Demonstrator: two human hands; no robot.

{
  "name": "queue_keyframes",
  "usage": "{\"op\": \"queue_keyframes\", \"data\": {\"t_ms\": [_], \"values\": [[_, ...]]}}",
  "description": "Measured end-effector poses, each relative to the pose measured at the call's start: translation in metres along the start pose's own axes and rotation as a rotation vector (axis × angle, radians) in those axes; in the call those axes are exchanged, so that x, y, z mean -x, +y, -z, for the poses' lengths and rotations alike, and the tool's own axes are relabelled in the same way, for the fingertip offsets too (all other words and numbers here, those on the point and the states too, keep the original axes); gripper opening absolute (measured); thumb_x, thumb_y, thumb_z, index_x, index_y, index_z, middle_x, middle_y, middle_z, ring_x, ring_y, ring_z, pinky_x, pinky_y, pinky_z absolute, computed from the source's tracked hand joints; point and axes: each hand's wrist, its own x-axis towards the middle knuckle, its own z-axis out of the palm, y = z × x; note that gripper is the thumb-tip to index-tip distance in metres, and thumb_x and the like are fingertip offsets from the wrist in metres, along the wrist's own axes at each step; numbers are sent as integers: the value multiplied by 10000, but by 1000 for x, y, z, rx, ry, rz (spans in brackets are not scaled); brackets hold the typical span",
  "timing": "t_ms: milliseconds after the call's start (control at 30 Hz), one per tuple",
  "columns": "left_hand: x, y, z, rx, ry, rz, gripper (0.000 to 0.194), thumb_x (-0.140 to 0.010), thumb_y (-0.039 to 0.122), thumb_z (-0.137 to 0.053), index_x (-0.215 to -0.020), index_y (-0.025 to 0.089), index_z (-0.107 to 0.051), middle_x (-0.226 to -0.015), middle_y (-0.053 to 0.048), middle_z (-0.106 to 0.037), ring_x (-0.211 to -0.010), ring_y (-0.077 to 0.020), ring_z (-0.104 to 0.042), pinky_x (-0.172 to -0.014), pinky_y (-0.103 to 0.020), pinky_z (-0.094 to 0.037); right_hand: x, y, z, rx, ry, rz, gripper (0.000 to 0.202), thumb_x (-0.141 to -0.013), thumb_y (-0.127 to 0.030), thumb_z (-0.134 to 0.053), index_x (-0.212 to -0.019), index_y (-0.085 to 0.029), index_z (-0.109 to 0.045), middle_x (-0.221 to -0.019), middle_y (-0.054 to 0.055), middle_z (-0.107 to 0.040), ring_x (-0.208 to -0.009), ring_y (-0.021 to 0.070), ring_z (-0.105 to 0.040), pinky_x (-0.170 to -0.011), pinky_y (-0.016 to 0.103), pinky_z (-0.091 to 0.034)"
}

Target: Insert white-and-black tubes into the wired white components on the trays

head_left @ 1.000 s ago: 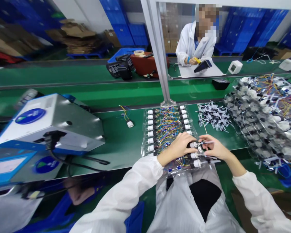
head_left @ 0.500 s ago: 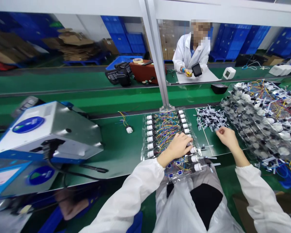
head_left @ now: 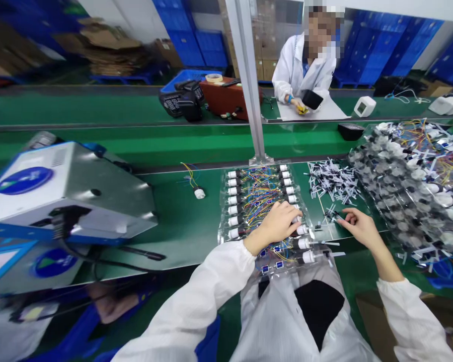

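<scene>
My left hand [head_left: 281, 221] is closed over the right row of a clear plastic tray [head_left: 223, 213], its fingers round a white cylindrical part [head_left: 296, 219]. White-capped parts with coloured wires and small blue-screened boards lie in rows in the tray. Its near end overhangs the bench edge, above my lap. Just right of it, my right hand [head_left: 360, 227] has its thumb and forefinger apart. The thumb tip is at a small cluster of black pieces with clear strips [head_left: 332, 213]. A larger pile of the same pieces [head_left: 334, 178] lies behind.
Stacked clear trays of wired parts [head_left: 403, 186] stand at the right. A single wired part [head_left: 199, 193] lies left of my tray. Further left is a metal machine [head_left: 109, 196] with black cables. Beyond the metal post [head_left: 249, 75], a co-worker [head_left: 305, 65] holds a black device.
My right hand has come back from the pile's near edge, and its fingers have parted. A small cluster now lies apart from the pile. My left hand keeps its place; the view has shifted slightly.
</scene>
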Motion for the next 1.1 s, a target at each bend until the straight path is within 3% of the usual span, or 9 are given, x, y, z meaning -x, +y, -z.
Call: {"op": "queue_keyframes", "data": {"t_ms": [100, 200, 267, 433, 533, 600, 733, 933, 1100], "values": [[0, 0, 0, 2, 1, 11, 233, -1020, 386, -576, -1175, 231, -655, -1135, -50, -716, -1072, -251, -554, -895, -408, -355, -9, -8, -7, 130, 27, 87, 435, -897, -547, -673, -1174, -215, -722, -849, 60, -681, -718, 204, -622, -698, 334, -496], [0, -1, -1, 4, 1, 18, 243, -1020, 389, -575, -1182, 229, -659, -1145, -56, -718, -1078, -257, -557, -903, -411, -355, -17, -17, -10, 182, 42, 143, 286, -908, -460, -647, -1027, -216, -737, -921, 84, -689, -805, 228, -651, -760, 352, -504], [0, -2, -2, 4, 0, 13, 250, -1022, 394, -571, -1187, 229, -661, -1146, -57, -718, -1082, -259, -557, -907, -414, -354, -20, -19, -10, 134, 50, 107, 238, -872, -428, -672, -952, -206, -704, -864, 72, -688, -744, 216, -642, -734, 347, -508], [0, -3, -3, 15, 1, 8, 262, -1023, 399, -568, -1192, 223, -665, -1148, -63, -722, -1088, -262, -556, -909, -415, -352, -20, -14, 5, -45, 32, 5, 312, -863, -352, -641, -1137, -208, -680, -723, 1, -642, -604, 162, -588, -632, 299, -491], [0, -2, -2, 19, 2, 14, 257, -1020, 396, -573, -1184, 224, -668, -1141, -65, -722, -1081, -261, -559, -909, -414, -352, -15, -18, 17, -160, 43, -83, 278, -873, -398, -644, -1048, -202, -732, -653, -6, -602, -536, 145, -534, -539, 281, -447], [0, -2, -1, 22, 0, 11, 256, -1019, 396, -574, -1184, 225, -668, -1141, -66, -722, -1083, -262, -560, -907, -413, -354, -11, -27, 26, -381, 33, -168, 341, -875, -460, -680, -1084, -194, -722, -710, 26, -671, -556, 160, -596, -542, 294, -493], [0, -2, -1, 23, -2, 7, 253, -1017, 397, -580, -1178, 225, -672, -1140, -65, -724, -1078, -262, -562, -903, -413, -359, -1, -47, 37, -792, -54, -210, 547, -798, -499, -825, -1242, -218, -671, -1105, 143, -776, -922, 279, -766, -807, 424, -625], [0, -4, -3, 47, 12, 25, 342, -997, 411, -618, -1279, 220, -657, -1166, -85, -719, -1097, -272, -563, -937, -418, -381, 3, -74, 40, -605, 104, -68, 279, -840, -468, -814, -909, -201, -773, -834, 73, -750, -657, 175, -673, -632, 321, -579], [1, -6, -6, 99, 39, 49, 296, -976, 423, -660, -1196, 228, -701, -1116, -76, -728, -1072, -259, -574, -956, -411, -398, -11, -121, 29, -773, -50, -35, 292, -925, -497, -721, -973, -208, -723, -831, 51, -727, -673, 165, -696, -650, 312, -606]]}}
